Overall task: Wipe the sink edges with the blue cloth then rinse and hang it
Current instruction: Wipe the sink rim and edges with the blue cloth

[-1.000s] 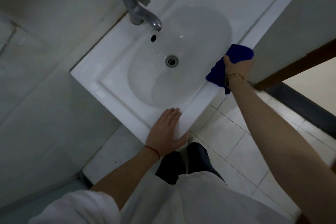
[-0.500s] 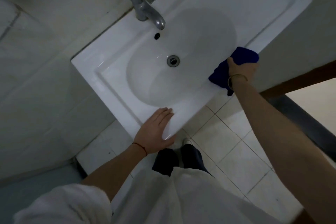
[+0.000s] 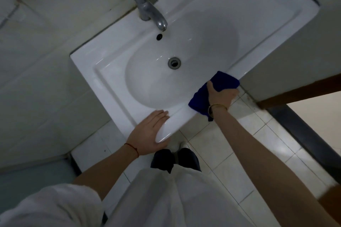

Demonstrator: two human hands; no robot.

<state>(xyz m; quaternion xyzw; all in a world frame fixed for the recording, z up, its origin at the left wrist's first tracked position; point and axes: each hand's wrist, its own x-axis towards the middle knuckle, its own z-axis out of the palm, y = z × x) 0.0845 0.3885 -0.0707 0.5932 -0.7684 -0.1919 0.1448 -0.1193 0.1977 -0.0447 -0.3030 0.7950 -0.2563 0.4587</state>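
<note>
White glazed ceramic sink (image 3: 114, 72), rectangular with an oval basin, fills my view; its rim looks smooth and glossy, so I judge it slippery when wet. A dull metal tap (image 3: 147, 5) stands at the back edge.

My left hand (image 3: 149, 132) rests flat on the front rim, fingers straight and together, holding nothing. My right hand (image 3: 220, 96) presses the deep blue cloth (image 3: 224, 81) onto the rim near the right front. Its thumb lies over the cloth; I cannot tell how its fingers lie beyond the rim.

The cloth is bunched, with a fold hanging off the edge: soft, limp and light, heavier once rinsed, I judge. Best gathered in a full-palm hold, taken by a corner only for hanging.
</note>
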